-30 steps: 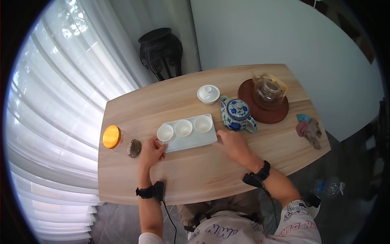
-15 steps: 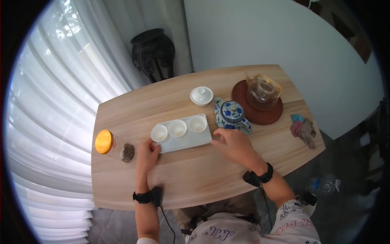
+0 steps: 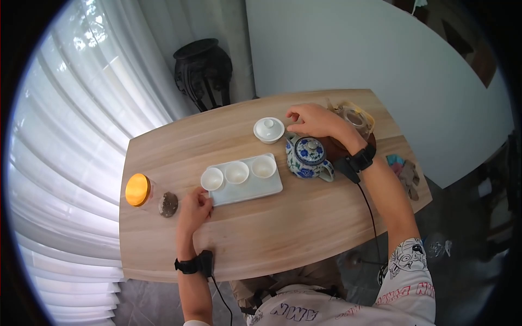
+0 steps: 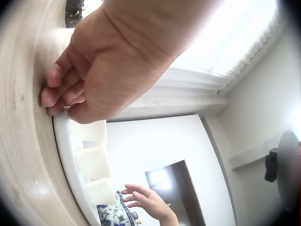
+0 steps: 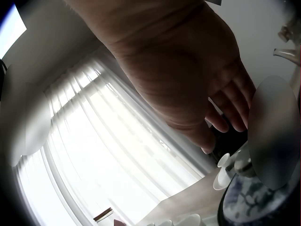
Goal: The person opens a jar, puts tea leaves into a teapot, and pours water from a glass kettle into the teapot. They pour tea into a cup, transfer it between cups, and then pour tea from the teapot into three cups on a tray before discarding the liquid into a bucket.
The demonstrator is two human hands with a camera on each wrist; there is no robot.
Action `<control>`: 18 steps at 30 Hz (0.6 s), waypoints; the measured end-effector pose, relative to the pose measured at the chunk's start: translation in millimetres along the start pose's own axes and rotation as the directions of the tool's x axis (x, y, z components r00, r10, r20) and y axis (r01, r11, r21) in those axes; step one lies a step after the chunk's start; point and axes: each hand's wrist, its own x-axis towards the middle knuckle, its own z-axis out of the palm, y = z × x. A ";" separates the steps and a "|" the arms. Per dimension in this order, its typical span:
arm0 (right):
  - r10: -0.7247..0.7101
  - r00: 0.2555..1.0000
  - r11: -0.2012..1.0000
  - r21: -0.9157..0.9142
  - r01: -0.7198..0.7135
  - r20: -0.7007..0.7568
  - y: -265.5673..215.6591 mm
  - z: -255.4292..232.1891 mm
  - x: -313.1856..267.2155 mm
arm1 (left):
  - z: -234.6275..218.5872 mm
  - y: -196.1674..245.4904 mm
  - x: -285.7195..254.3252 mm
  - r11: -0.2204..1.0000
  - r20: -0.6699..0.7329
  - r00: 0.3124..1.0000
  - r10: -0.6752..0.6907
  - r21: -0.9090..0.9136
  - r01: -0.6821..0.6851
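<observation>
A white rectangular tray (image 3: pixel 249 194) holds three white cups (image 3: pixel 237 172) in a row. At its left end, my left hand (image 3: pixel 194 211) pinches the edge; the left wrist view has the thumb and fingertips of this hand (image 4: pixel 94 75) at the tray's end (image 4: pixel 70 162). Behind the blue-and-white teapot (image 3: pixel 308 158), my right hand (image 3: pixel 315 120) hovers with bent, parted fingers, just right of a white lidded bowl (image 3: pixel 268 130). Nothing is in that hand (image 5: pixel 188 80) in the right wrist view, where the teapot (image 5: pixel 249 200) is below it.
A glass teapot (image 3: pixel 356 118) on a brown round board is partly behind the right forearm. Crumpled cloths (image 3: pixel 408 176) lie at the table's right edge. A yellow-lidded jar (image 3: pixel 138 190) and a dark speckled lump (image 3: pixel 168 204) are on the left.
My right hand has moved away from the tray's right end, up past the blue-and-white teapot toward the lidded bowl. The left hand has stayed at the tray's left end.
</observation>
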 end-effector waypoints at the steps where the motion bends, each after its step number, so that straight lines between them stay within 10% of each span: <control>1: 0.022 0.999 1.000 0.022 -0.023 0.045 3.2 0.7 6.2 | -0.5 1.4 0.1 1.000 0.004 1.000 0.002 0.008 -0.002; 7: 0.083 0.993 0.995 0.048 -0.087 0.083 1.1 -2.5 -13.4 | -0.1 4.4 -0.8 0.999 -0.011 1.000 0.006 0.054 -0.005; 18: 0.116 0.955 0.993 0.001 -0.120 -0.275 -25.9 59.4 -109.4 | 2.9 7.3 -2.4 1.000 -0.031 0.999 -0.009 0.027 0.009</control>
